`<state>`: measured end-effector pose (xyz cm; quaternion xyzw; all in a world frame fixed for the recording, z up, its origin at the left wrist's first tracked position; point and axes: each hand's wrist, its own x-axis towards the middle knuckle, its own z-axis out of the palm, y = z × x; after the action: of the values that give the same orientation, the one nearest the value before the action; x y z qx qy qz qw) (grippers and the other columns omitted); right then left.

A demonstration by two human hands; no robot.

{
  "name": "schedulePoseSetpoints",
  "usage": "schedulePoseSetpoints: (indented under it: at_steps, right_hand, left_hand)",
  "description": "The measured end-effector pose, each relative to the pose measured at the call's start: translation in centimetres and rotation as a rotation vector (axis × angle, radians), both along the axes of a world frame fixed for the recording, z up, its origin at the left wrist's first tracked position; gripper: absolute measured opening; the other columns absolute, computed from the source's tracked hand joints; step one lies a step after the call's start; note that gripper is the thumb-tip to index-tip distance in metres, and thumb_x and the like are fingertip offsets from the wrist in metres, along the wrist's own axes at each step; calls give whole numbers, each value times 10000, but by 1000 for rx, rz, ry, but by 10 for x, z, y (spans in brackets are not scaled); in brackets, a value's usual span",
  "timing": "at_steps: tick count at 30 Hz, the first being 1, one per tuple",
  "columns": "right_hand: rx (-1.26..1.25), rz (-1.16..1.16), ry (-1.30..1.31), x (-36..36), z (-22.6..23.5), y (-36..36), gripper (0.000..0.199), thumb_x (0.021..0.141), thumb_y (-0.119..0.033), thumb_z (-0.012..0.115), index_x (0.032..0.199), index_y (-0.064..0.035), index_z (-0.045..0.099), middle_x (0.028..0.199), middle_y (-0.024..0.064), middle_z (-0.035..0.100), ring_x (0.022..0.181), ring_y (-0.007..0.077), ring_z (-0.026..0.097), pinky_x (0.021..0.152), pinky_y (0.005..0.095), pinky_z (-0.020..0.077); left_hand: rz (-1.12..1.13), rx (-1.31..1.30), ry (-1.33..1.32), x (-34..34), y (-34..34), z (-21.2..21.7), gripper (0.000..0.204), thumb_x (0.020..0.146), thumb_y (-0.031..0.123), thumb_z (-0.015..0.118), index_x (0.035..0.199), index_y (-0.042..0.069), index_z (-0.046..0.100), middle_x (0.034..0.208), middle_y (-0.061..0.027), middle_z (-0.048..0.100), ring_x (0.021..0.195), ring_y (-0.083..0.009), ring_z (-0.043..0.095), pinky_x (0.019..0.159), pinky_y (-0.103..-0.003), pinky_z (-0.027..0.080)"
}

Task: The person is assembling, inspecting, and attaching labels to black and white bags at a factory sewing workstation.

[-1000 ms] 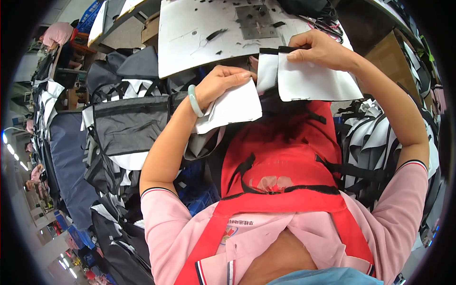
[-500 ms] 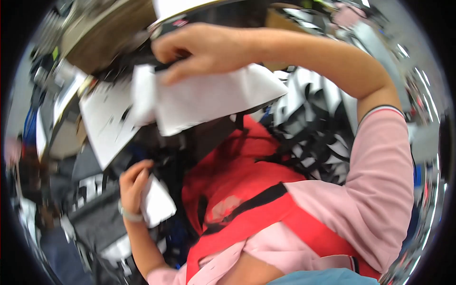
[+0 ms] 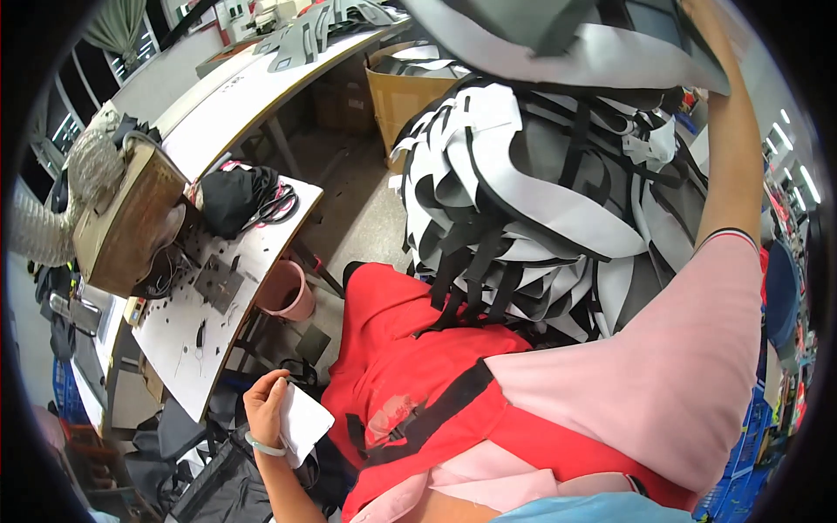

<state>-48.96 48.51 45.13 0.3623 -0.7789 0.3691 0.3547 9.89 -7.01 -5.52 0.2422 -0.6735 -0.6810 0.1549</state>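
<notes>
**White panel held low in the left hand, grey-and-white piece carried overhead on the right**

A small white fabric panel (image 3: 303,424) is clamped in the grip of the left hand (image 3: 267,406), low beside the red apron (image 3: 410,383). The fingers are closed together along the panel's upper left edge, and the panel hangs from the grip down and to the right, its long axis slanting toward the person's body. A pale green bangle (image 3: 265,447) sits on the wrist just below the grip. The left forearm rises from the lower edge, bent sharply, with the hand kept close to the lap.

The right arm (image 3: 731,174) is stretched up and away, well apart from the left grip. A large grey-and-white fabric piece (image 3: 567,44) is spread above it at the top of the view; the right hand itself is hidden at the rim, so it cannot be told whether that grip is closed on the piece.

Between the two grips lies a heap of cut grey, white and black pieces (image 3: 540,209). To the left of the lower grip stands the white tabletop (image 3: 187,327) with scissors (image 3: 277,207) on it, and a pink bucket (image 3: 288,292) sits just above the grip, beside the tabletop's leg.
</notes>
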Motion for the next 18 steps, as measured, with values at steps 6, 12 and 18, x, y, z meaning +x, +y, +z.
schedulePoseSetpoints:
  at_steps: [6, 12, 18]
  right_hand:
    - [235, -759, -372, -104, -221, 118, 550, 897, -495, 559, 1086, 13, 655, 991, 177, 674, 899, 236, 622, 780, 387, 476]
    - [448, -781, -253, -102, -205, 199, 491, 920, -432, 481, 1218, -53, 572, 1187, 171, 618, 1043, 220, 604, 879, 383, 458]
    - [470, -157, -465, -33, -172, -54, 504, 964, -449, 447, 1337, -121, 533, 1273, 104, 569, 1147, 223, 526, 894, 379, 449]
  left_hand:
    - [-10, -56, -122, -15, 17, 12, 161, 887, 96, 647, 997, -13, 692, 832, 10, 656, 716, -48, 563, 638, -193, 430]
    - [-54, -70, -122, -21, 8, -3, 163, 882, 113, 661, 987, -9, 692, 819, 13, 651, 712, -53, 561, 638, -195, 432]
    - [51, -234, -290, -6, 14, 6, 165, 871, 143, 682, 842, -19, 675, 705, 35, 600, 656, -38, 520, 589, -206, 416]
